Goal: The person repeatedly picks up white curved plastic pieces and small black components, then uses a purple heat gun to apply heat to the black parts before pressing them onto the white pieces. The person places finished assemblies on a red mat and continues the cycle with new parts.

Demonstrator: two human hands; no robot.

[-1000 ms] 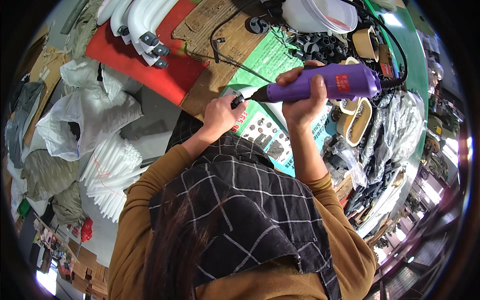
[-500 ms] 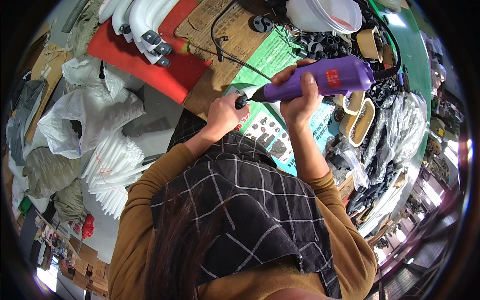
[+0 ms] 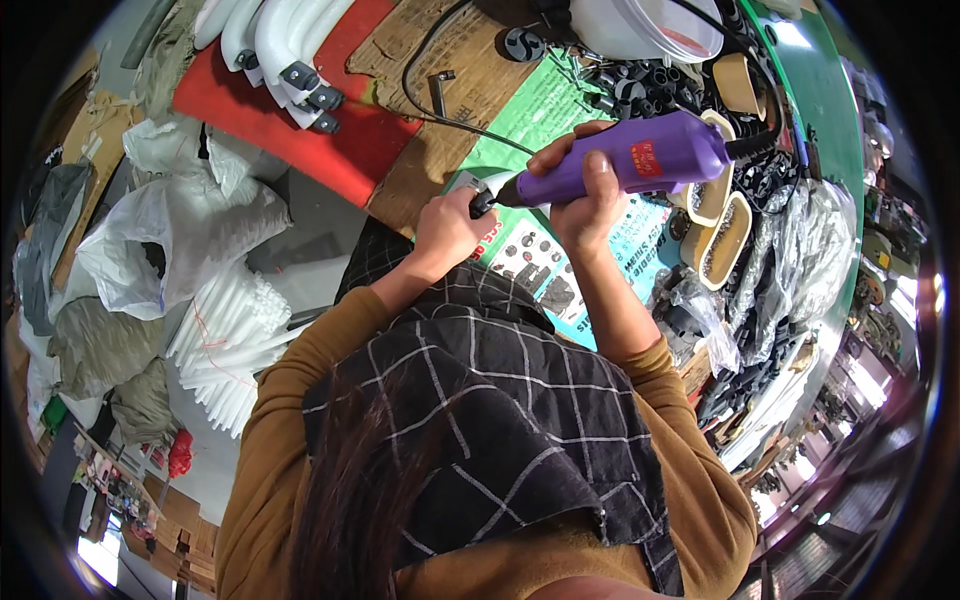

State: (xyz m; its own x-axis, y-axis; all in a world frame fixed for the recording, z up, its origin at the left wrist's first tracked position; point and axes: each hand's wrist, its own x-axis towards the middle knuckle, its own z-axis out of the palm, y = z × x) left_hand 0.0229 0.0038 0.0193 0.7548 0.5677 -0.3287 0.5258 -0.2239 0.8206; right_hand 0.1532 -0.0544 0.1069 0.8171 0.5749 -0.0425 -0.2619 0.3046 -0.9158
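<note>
My right hand is wrapped round a purple electric screwdriver, held nearly level, its tip pointing left. That tip meets a small black plastic fitting, which my left hand pinches between thumb and fingers. Whether a screw sits at the tip is too small to tell. A pale piece shows beside the fitting, partly hidden by the fingers. Beneath both hands lies a green and blue printed sheet on the worktable. From the tool's rear, a black cable curves away.
White bent tubes with black end fittings rest on a red cloth at the far left. Shallow cream trays of screws, black plastic parts and a white bucket stand at the right. White sacks are at left.
The screwdriver and my right hand have shifted slightly left, bringing the tool closer to the black fitting. The cable has moved with them. My left hand stays nearly where it was.
</note>
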